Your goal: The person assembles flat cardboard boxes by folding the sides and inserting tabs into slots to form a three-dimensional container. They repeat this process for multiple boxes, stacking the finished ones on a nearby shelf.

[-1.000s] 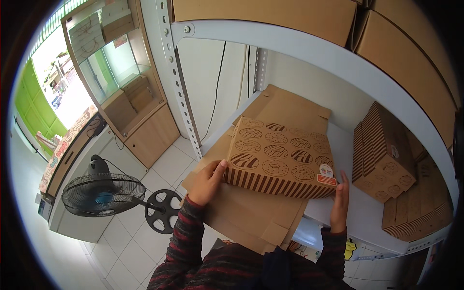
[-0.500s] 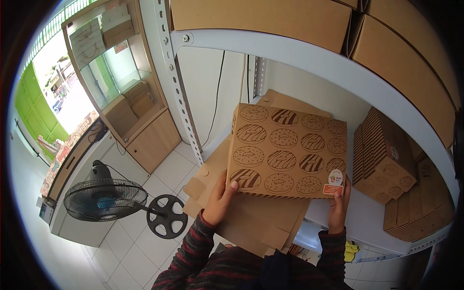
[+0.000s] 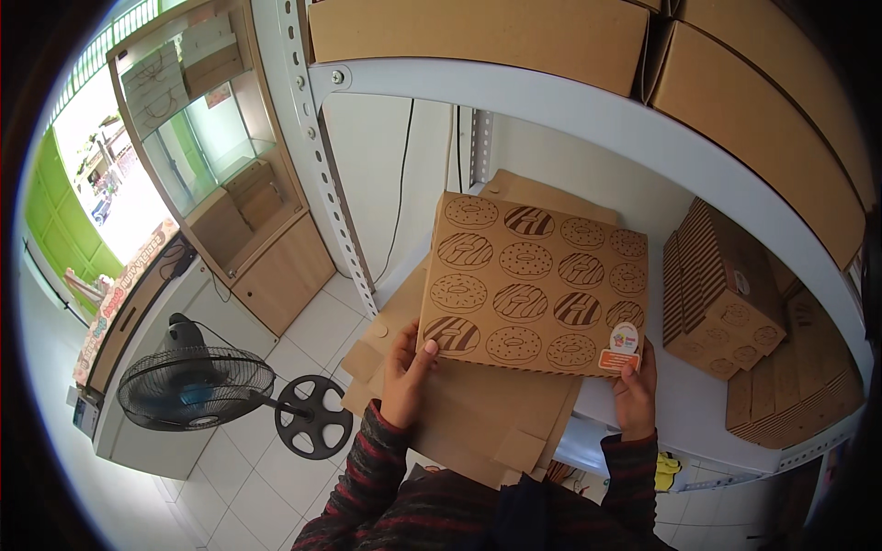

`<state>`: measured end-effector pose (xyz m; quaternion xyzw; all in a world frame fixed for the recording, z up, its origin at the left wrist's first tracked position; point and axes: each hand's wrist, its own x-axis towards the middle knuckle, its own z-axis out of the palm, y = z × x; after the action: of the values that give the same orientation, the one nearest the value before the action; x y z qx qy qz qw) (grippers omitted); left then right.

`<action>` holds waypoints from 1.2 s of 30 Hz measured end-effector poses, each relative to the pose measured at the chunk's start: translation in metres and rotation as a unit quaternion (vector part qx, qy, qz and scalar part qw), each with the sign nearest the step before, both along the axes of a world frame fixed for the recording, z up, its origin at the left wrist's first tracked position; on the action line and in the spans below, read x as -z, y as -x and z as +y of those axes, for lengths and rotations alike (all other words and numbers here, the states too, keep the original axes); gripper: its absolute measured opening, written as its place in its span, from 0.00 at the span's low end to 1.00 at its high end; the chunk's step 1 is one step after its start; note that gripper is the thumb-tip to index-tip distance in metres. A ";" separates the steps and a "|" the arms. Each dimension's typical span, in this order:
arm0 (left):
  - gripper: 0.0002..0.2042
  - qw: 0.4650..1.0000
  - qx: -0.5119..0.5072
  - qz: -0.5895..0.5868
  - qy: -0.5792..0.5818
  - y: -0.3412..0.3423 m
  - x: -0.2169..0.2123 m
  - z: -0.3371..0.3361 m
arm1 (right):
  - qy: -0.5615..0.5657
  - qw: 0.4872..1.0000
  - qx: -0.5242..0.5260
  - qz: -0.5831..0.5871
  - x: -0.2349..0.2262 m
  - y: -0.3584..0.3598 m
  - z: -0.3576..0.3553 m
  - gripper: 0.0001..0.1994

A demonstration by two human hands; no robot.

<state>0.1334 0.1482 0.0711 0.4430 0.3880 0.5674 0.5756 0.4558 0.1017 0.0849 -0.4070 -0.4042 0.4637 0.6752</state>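
Observation:
Between my two hands is a flat brown donut box (image 3: pixel 525 261), its lid printed with donut drawings and a white-and-orange sticker (image 3: pixel 622 349) at the near right corner. My left hand (image 3: pixel 407 372) grips its near left corner, thumb on the lid and fingers beneath. At the near right corner my right hand (image 3: pixel 636 390) holds it the same way, thumb at the sticker. Beneath the box lie flat unfolded cardboard sheets (image 3: pixel 459 418) on the shelf, jutting over its front edge. The box hides most of them.
To the right, striped donut boxes (image 3: pixel 721 294) are stacked beside several flat brown boxes (image 3: pixel 795 376). A metal shelf beam (image 3: pixel 551 92) with large cartons (image 3: pixel 478 37) crosses above. At left stand a black fan (image 3: pixel 193 386) and a glass-fronted cabinet (image 3: pixel 220 165).
The whole scene has shifted slightly left in view. Both hands keep their hold on the donut box, which is nearly unchanged in tilt.

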 end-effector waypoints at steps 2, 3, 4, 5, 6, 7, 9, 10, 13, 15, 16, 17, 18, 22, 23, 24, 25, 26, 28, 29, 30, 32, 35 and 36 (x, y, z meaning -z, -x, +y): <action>0.25 0.998 0.001 -0.057 -0.014 -0.008 0.002 0.000 | 0.002 0.999 -0.010 0.044 0.000 -0.001 -0.001 0.41; 0.26 0.996 0.003 -0.085 -0.021 -0.013 0.003 0.001 | 0.001 0.999 -0.010 0.047 0.001 -0.002 -0.001 0.40; 0.26 0.996 0.010 -0.091 -0.015 -0.016 0.003 0.000 | 0.000 0.999 -0.009 0.051 0.002 -0.003 -0.002 0.39; 0.26 0.995 0.018 -0.097 -0.008 -0.018 0.003 -0.003 | -0.002 0.999 -0.008 0.054 0.002 -0.003 -0.002 0.38; 0.26 0.994 0.029 -0.104 -0.003 -0.021 0.001 -0.004 | -0.016 0.999 -0.011 0.041 0.003 -0.003 -0.002 0.37; 0.25 0.993 0.014 -0.116 -0.015 -0.025 -0.003 -0.004 | -0.029 0.999 -0.014 0.028 0.003 -0.003 -0.002 0.36; 0.23 0.989 -0.025 -0.140 -0.039 -0.029 -0.013 -0.009 | -0.054 0.998 -0.014 0.034 0.007 0.000 0.000 0.32; 0.23 0.989 -0.022 -0.141 -0.044 -0.029 -0.016 -0.009 | -0.064 0.996 -0.012 0.052 0.009 0.003 0.002 0.30; 0.25 0.991 -0.016 -0.126 -0.042 -0.024 -0.016 -0.014 | -0.009 0.986 -0.017 0.166 0.041 -0.018 -0.004 0.21; 0.28 0.996 -0.011 -0.087 -0.020 -0.030 -0.010 -0.015 | -0.020 0.970 -0.107 0.217 0.053 -0.040 -0.005 0.15; 0.30 0.996 -0.003 -0.089 0.003 -0.035 -0.018 -0.018 | -0.069 0.956 -0.186 0.219 0.049 -0.047 -0.006 0.12; 0.32 0.995 0.003 -0.096 0.027 -0.042 -0.024 -0.024 | -0.044 0.976 -0.097 0.191 0.052 -0.056 -0.010 0.14; 0.33 0.993 0.011 -0.117 0.011 -0.049 -0.019 -0.029 | -0.020 0.987 -0.005 0.160 0.054 -0.061 -0.015 0.15; 0.33 0.959 0.058 -0.274 -0.045 -0.066 -0.019 -0.051 | 0.026 0.979 -0.002 0.203 0.008 -0.019 -0.012 0.16; 0.32 0.970 0.064 -0.230 -0.036 -0.060 -0.019 -0.059 | 0.013 0.983 -0.034 0.179 0.016 -0.028 -0.009 0.17; 0.32 0.979 0.075 -0.185 -0.028 -0.057 -0.021 -0.065 | -0.003 0.986 -0.061 0.155 0.019 -0.034 -0.004 0.18; 0.31 0.986 0.087 -0.140 -0.019 -0.054 -0.022 -0.071 | -0.020 0.987 -0.087 0.131 0.020 -0.039 -0.001 0.20; 0.31 0.988 0.089 -0.125 -0.015 -0.052 -0.023 -0.076 | -0.017 0.990 -0.067 0.123 0.022 -0.042 -0.001 0.19; 0.30 0.992 0.086 -0.090 -0.006 -0.046 -0.023 -0.088 | -0.011 0.993 -0.034 0.114 -0.002 -0.008 -0.001 0.19; 0.30 0.990 0.081 -0.116 -0.012 -0.043 -0.020 -0.095 | -0.040 0.990 -0.105 0.079 -0.005 -0.006 0.001 0.19; 0.31 0.986 0.078 -0.144 -0.021 -0.039 -0.012 -0.102 | -0.072 0.981 -0.176 0.041 -0.007 -0.002 0.002 0.18; 0.31 0.975 0.039 -0.214 -0.041 -0.037 0.011 -0.117 | -0.088 0.976 -0.166 -0.114 -0.017 0.017 -0.001 0.20; 0.34 0.934 -0.036 -0.333 -0.123 -0.017 0.041 -0.146 | -0.049 0.958 -0.268 -0.084 -0.038 0.049 0.002 0.25; 0.37 0.923 -0.137 -0.335 -0.130 -0.007 0.037 -0.159 | -0.068 0.951 -0.283 -0.103 -0.048 0.068 0.003 0.27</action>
<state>0.1406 -0.0105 0.0338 0.2409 0.1518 0.8014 0.5261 0.3878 0.1047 0.1328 -0.2738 -0.6007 0.5630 0.4972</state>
